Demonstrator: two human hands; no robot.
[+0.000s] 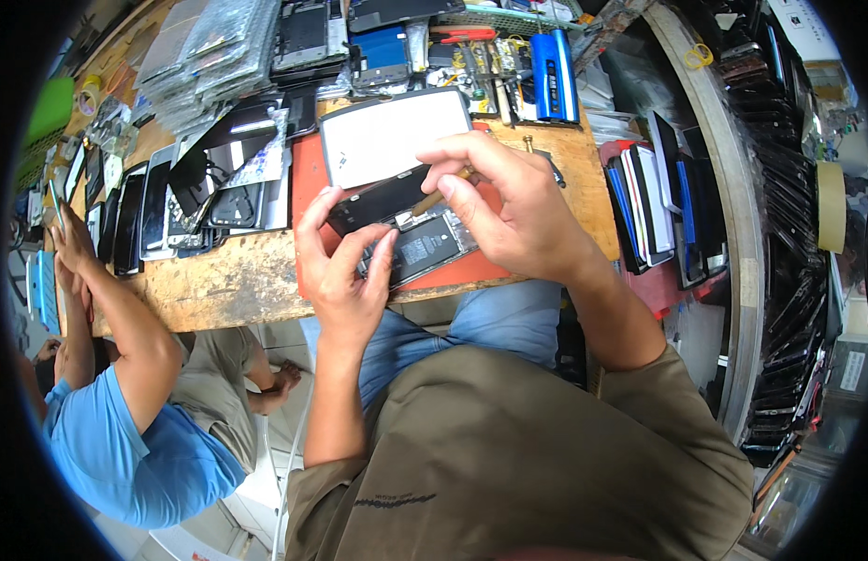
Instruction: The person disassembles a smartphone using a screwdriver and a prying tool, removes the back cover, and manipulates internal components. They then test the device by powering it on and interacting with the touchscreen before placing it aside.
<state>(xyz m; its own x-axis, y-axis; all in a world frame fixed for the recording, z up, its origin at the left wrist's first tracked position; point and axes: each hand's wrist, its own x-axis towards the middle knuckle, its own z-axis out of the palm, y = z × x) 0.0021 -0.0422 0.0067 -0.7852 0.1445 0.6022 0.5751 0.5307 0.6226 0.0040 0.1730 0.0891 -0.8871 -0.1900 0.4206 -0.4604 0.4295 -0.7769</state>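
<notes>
An opened smartphone [425,245] is in front of me, its black battery and inner parts bare. Its dark screen panel [383,199] stands tilted up along the far side. My left hand [345,266] grips the phone's left end, with its fingers curled around the body and the panel. Between the fingertips of my right hand [513,201] is a slim tan hand tool [426,205], its lower end over the phone's inner parts near the battery. I cannot make out the exact kind of tool. Under the phone lies a red mat [467,272].
Beyond the phone is a white pad with a dark border [387,131]. Phone parts [233,201] crowd the bench [209,292] to the left. A blue device [554,79] stands at the back right, and upright panels [644,206] beside the bench. A person in blue [144,449] sits left.
</notes>
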